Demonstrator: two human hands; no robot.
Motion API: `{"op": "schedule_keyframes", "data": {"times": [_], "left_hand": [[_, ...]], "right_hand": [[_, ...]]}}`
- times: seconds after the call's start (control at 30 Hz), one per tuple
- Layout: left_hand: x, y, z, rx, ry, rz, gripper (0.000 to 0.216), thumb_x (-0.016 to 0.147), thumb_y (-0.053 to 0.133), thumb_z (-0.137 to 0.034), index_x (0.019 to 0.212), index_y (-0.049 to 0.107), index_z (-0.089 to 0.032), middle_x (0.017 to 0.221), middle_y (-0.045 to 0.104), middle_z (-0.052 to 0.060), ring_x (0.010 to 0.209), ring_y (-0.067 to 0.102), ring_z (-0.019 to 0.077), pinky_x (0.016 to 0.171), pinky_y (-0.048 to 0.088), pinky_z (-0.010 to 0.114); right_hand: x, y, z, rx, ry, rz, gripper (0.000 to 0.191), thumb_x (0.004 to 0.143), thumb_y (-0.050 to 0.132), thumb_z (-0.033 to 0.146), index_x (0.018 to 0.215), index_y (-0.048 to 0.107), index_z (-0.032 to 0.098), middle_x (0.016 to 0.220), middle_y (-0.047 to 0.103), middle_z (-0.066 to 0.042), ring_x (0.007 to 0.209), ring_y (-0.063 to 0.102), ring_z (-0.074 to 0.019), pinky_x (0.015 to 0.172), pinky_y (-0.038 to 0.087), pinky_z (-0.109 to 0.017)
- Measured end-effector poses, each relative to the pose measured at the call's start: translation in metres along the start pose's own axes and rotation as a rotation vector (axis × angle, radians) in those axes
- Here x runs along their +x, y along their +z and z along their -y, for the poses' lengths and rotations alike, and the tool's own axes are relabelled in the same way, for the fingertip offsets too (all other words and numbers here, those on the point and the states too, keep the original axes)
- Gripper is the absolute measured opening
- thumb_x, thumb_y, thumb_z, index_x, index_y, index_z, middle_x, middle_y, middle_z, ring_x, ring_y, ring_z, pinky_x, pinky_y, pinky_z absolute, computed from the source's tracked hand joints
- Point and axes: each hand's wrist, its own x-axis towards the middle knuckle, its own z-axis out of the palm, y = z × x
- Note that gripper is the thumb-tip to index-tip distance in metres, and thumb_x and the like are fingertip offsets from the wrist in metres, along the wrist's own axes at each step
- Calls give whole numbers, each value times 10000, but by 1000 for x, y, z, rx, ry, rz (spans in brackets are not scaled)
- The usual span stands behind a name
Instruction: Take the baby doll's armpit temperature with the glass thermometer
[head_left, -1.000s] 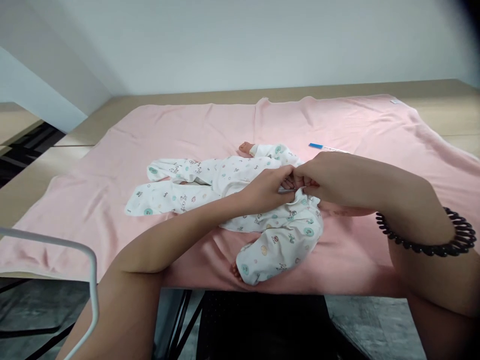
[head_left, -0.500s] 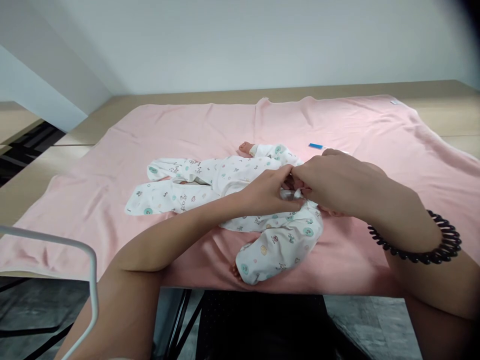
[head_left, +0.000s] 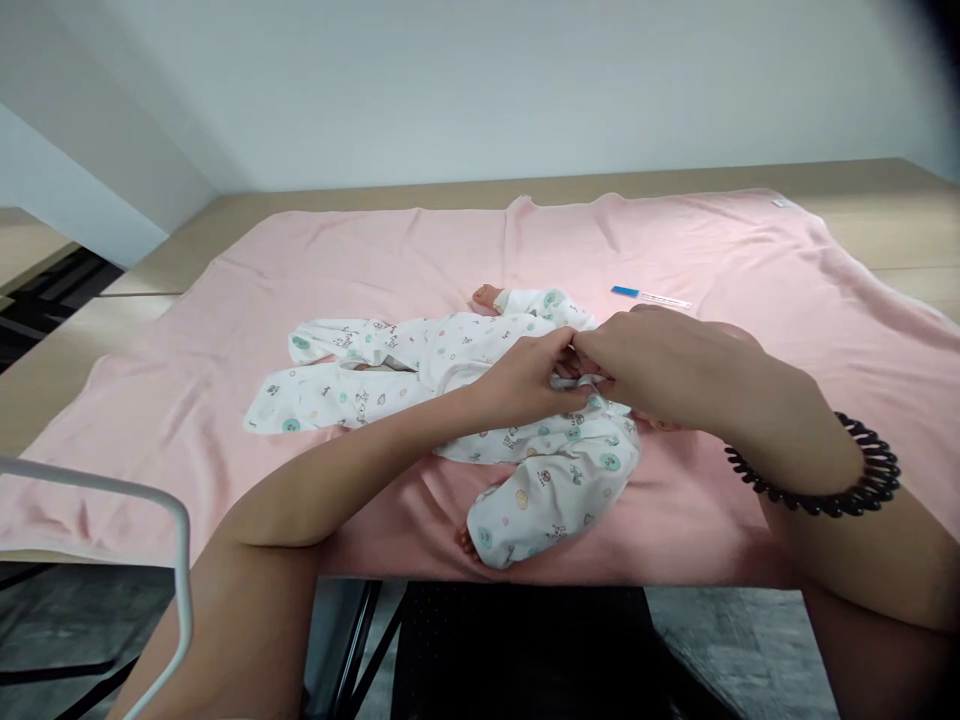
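Observation:
A baby doll lies on its back in a white printed baby shirt [head_left: 566, 490] and matching trousers [head_left: 337, 395]. Its head is mostly behind my right forearm and hand. At the chest near the collar, my left hand [head_left: 529, 378] pinches the shirt's cloth with bent fingers. My right hand [head_left: 637, 355] meets it there, its fingers closed on the same part of the shirt. What exactly lies between the fingertips is partly hidden. One small doll hand [head_left: 487, 297] sticks out of the far sleeve, another [head_left: 466, 542] out of the near one.
A pink blanket [head_left: 360, 260] with wrinkles covers most of the wooden table [head_left: 885, 215]. Beyond my right hand lies a thin strip with a blue end [head_left: 625, 291], perhaps a thermometer. A white bent tube [head_left: 182, 560] rises at the lower left. A pale wall stands behind.
The view has shifted slightly, and more of the blue-ended strip shows beyond my right hand. Both hands stay at the shirt's collar, fingers barely moved.

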Motion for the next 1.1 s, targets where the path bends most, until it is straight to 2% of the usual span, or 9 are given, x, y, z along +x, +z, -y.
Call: {"op": "schedule_keyframes", "data": {"times": [0.2,0.4,0.63,0.87,1.1], "left_hand": [[0,-1,-2,-52,-41,9,164,806,676,-150,949,598,-167,960,687,24,900,645,145,765,512,283],[1,-2,-4,-72,-36,14,137,814,649,-125,918,572,-170,912,677,14,840,626,125,705,481,255],[1,-3,0,-73,-34,25,137,817,621,-113,919,554,-174,919,652,10,835,611,121,712,485,261],[2,-3,6,-42,-33,52,152,816,603,-136,949,545,-181,938,638,27,855,605,145,722,490,289],[1,-2,4,-96,-19,66,213,815,590,-108,1007,539,-185,1007,647,37,904,619,136,751,502,273]], "right_hand": [[0,-4,2,33,-3,6,236,727,473,-32,602,441,166,543,389,18,495,305,-104,552,210,-276],[-1,-5,8,-94,49,65,262,642,502,-72,587,420,171,540,423,7,505,366,-117,538,223,-291],[1,8,-3,-28,65,37,201,725,541,13,631,472,177,617,493,-5,569,423,-137,557,233,-301],[0,-3,5,-93,-17,19,259,620,469,-89,622,452,169,533,406,17,562,437,-144,623,247,-293],[0,0,3,-128,-26,-59,270,693,486,-51,582,393,177,498,355,5,565,412,-166,609,229,-303]]}}
